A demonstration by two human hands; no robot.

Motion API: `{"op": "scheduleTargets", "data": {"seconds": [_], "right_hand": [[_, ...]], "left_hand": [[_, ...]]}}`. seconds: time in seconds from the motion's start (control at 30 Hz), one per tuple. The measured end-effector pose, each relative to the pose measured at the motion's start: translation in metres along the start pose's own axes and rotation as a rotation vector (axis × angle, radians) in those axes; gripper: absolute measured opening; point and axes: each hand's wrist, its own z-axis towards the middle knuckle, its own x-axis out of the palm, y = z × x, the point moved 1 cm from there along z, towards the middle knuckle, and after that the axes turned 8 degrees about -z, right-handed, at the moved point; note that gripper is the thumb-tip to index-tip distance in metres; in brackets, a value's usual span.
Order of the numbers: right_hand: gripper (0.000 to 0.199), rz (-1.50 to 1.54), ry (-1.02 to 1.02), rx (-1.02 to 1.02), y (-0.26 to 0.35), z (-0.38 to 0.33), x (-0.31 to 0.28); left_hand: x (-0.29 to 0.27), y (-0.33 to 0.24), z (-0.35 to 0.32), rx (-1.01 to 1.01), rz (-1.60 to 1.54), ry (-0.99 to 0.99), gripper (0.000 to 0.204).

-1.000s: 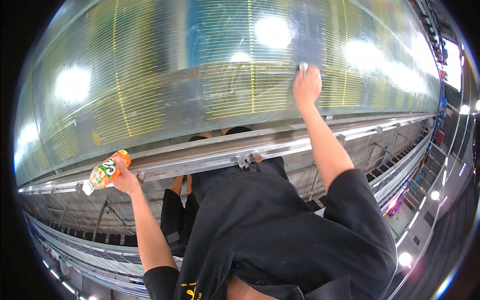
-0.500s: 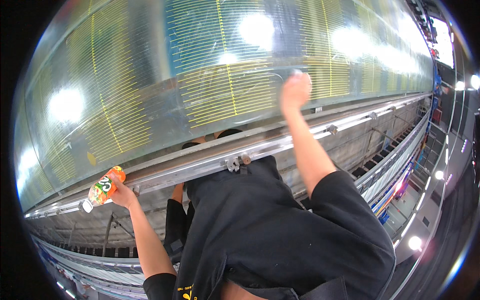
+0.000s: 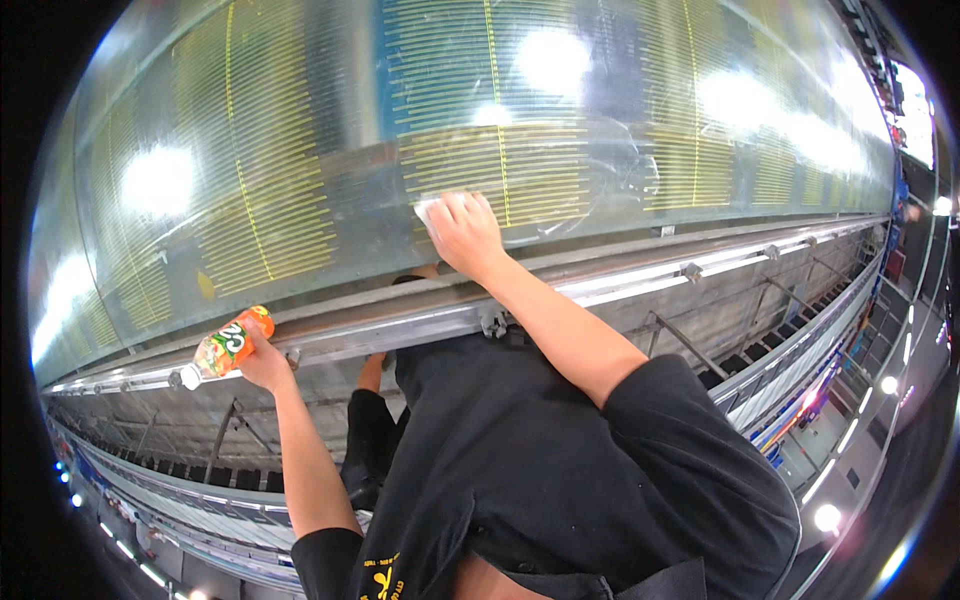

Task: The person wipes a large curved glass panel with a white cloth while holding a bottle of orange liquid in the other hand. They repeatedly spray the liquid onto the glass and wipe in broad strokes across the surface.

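Observation:
At the left, my left hand [image 3: 265,362] is wrapped round a plastic bottle [image 3: 226,349] with an orange and green label. The bottle lies tilted, its white cap toward the lower left, over the metal rail. My right hand [image 3: 464,232] presses a white wad [image 3: 428,208], seemingly cloth or tissue, onto a large shiny glass-like sheet [image 3: 370,215]; most of the wad is hidden under the fingers. Rows of yellow lines show on the sheet. Curved wet-looking streaks mark its surface to the right of my right hand.
A metal rail [image 3: 620,282] with small clamps runs along the sheet's near edge, close to my body. Below it, frame posts and bars [image 3: 690,345] stand on both sides. Bright lamp reflections cover parts of the sheet.
My right hand has swept left across the sheet with the white wad, leaving streaks to its right. My left hand keeps its hold on the bottle. The whole view has shifted slightly.

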Motion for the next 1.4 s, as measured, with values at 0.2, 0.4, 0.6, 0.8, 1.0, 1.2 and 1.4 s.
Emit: {"op": "scheduleTargets", "data": {"seconds": [0.2,0.4,0.6,0.8,1.0,1.2,1.4], "right_hand": [[0.012,-0.457,0.094,0.377,-0.151,0.015,-0.023],[0.006,0.070,-0.022,-0.014,0.031,0.043,0.016],[0.014,-0.578,0.574,0.366,-0.136,-0.010,-0.054],[0.011,-0.324,0.013,0.288,-0.060,0.048,0.017],[0.027,-0.211,0.257,-0.080,-0.102,0.005,-0.001],[0.031,-0.352,-0.127,0.626,-0.212,0.177,0.000],[0.022,-0.061,0.044,0.112,-0.012,0.256,0.100]], "left_hand": [[0.003,-0.009,-0.005,-0.011,-0.065,-0.038,0.052],[0.001,-0.014,-0.006,0.034,0.002,-0.025,0.054],[-0.006,0.000,-0.011,-0.042,-0.039,-0.001,0.054],[0.003,-0.023,-0.001,-0.032,-0.020,0.058,0.052],[-0.003,-0.012,-0.010,-0.008,-0.045,0.019,0.046],[0.002,-0.017,-0.008,-0.029,-0.128,-0.007,0.046],[0.003,-0.020,-0.005,-0.035,-0.145,-0.016,0.046]]}}
